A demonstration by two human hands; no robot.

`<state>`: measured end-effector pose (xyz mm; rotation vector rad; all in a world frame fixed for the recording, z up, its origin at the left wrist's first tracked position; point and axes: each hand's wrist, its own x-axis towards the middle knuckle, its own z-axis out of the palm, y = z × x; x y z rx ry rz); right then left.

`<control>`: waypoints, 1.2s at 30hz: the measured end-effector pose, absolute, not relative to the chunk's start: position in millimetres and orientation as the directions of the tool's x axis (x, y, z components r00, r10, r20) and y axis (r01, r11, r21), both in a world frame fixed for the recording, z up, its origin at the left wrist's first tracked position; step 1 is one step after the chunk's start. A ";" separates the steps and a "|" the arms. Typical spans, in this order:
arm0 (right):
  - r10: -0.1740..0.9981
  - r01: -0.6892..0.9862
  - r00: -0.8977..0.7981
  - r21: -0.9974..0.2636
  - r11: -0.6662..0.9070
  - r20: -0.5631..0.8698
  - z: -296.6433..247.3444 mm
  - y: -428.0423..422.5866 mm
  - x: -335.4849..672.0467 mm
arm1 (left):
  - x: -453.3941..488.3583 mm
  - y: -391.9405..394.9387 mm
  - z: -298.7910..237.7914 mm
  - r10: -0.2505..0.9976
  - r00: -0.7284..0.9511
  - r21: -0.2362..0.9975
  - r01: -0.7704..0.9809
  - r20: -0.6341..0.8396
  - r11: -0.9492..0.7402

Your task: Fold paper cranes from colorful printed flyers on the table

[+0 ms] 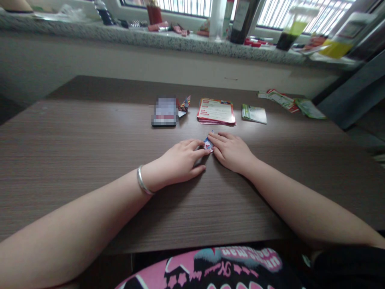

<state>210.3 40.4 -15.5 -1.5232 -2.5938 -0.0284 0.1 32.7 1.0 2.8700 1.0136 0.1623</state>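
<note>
A small piece of folded paper (208, 145), printed blue, white and red, lies on the brown wooden table (168, 212) between my two hands. From the left, my left hand (184, 161) pins it with the index and middle fingertips, its thumb held apart just above the table. My right hand (233, 151) presses its fingers over the upper right part of the paper, with the thumb at the lower right edge. Part of the paper is hidden under the fingers. A silver bangle (143, 181) circles my left wrist.
Beyond my hands lie a dark-edged device with a blurred screen (165, 111), a folded patterned paper (185, 104), a stack of printed cards (217, 111) and a small green-and-white booklet (254, 114). Wrappers (282, 100) rest at the far right. Bottles (240, 20) crowd the granite windowsill (120, 37).
</note>
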 end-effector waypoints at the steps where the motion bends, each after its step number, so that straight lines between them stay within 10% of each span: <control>1: 0.870 0.872 -0.477 -0.056 0.487 0.127 -16.2 41.6 210.7 | 0.3 32.5 1.6 0.632 0.772 0.122 0.623 0.065 -0.773; 36: 0.928 0.911 -0.316 -0.210 0.354 0.197 -25.1 72.6 222.0 | 1.3 37.6 2.8 0.609 0.792 0.092 0.604 0.044 -0.792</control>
